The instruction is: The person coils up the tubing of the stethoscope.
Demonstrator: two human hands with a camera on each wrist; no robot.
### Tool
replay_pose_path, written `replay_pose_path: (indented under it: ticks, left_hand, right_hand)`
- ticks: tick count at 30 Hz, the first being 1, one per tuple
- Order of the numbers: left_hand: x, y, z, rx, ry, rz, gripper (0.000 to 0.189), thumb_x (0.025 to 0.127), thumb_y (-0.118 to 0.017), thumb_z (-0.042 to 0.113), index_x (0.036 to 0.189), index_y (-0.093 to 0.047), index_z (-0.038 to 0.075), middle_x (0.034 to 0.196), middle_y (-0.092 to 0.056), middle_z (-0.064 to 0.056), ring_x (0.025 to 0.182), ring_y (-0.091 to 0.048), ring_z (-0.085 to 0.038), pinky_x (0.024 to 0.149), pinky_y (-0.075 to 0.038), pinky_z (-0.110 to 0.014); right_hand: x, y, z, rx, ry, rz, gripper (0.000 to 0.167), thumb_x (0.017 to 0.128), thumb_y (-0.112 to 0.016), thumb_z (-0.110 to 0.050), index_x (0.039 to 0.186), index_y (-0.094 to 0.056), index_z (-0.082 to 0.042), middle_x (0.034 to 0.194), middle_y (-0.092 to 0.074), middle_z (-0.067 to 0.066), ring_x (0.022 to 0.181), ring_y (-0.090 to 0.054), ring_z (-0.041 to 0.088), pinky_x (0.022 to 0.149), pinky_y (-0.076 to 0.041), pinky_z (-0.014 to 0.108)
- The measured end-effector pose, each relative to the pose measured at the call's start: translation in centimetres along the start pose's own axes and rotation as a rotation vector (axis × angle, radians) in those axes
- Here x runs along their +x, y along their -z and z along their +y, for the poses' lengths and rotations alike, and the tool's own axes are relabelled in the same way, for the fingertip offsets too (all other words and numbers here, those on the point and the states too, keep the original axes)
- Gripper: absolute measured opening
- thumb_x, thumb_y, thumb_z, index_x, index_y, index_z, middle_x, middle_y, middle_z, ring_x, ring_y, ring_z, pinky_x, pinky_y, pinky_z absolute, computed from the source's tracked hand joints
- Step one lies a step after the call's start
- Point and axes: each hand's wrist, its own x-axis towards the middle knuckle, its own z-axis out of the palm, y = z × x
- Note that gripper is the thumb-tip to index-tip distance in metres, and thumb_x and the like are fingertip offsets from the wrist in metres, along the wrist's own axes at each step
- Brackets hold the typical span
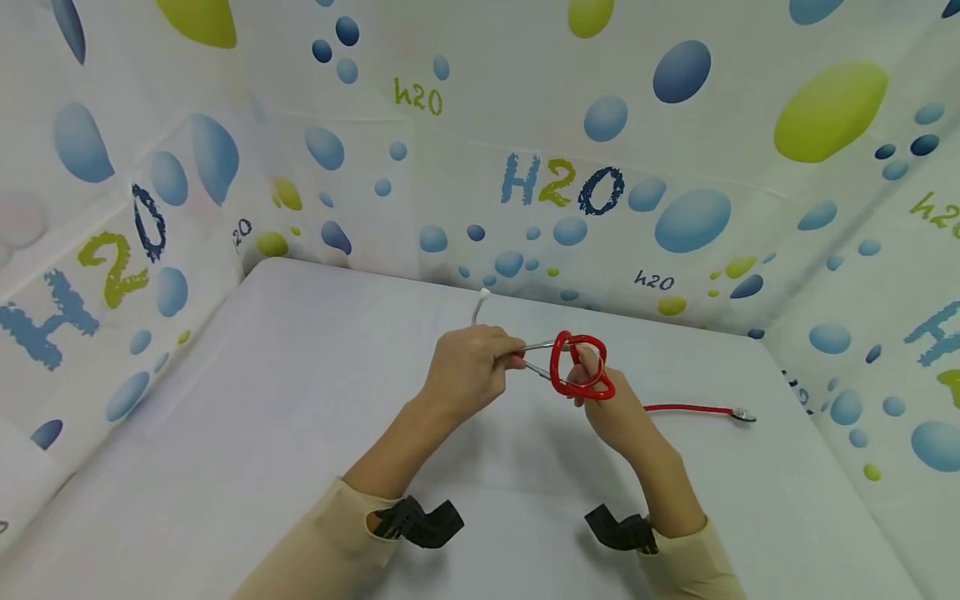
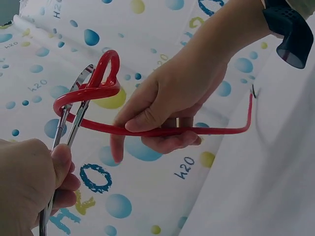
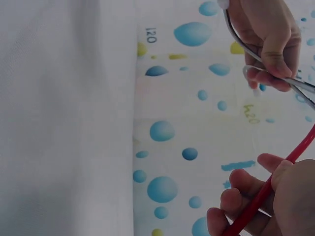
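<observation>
In the head view, a stethoscope with red tubing (image 1: 557, 367) is held up above the table by both hands. My left hand (image 1: 468, 367) grips its silver metal ear tubes (image 1: 537, 345); a white ear tip (image 1: 484, 293) sticks out beyond that hand. The red tubing is looped around the far part of the metal tubes, as the left wrist view shows with the loop (image 2: 86, 93). My right hand (image 1: 618, 417) pinches the tubing between thumb and fingers. From there the red tail runs right to the chest piece (image 1: 742, 415), which hangs over the table.
A white table (image 1: 315, 467) lies beneath the hands. Pale curtains (image 1: 465, 108) printed with blue and green drops and "H2O" lettering enclose the table at the back and sides. Black wrist mounts (image 1: 420, 522) sit at both cuffs.
</observation>
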Motion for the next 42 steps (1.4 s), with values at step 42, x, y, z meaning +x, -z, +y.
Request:
replay_pose_path:
  ticks: [42]
  left_hand:
    - [-1.1,-1.7,-2.7,0.147,0.194,-0.068,0.006,0.08,-0.073,0.008,0.084,-0.077,0.011,0.072,-0.071,0.0,0.067,-0.067,-0.018,0.059,-0.054,-0.03]
  right_hand:
    - [-3.0,-1.6,-6.7,-0.443,0.07,-0.322,0.047,0.09,-0.063,-0.01,0.132,-0.044,-0.001,0.079,-0.064,0.004,0.069,-0.059,0.014,0.068,-0.052,0.03]
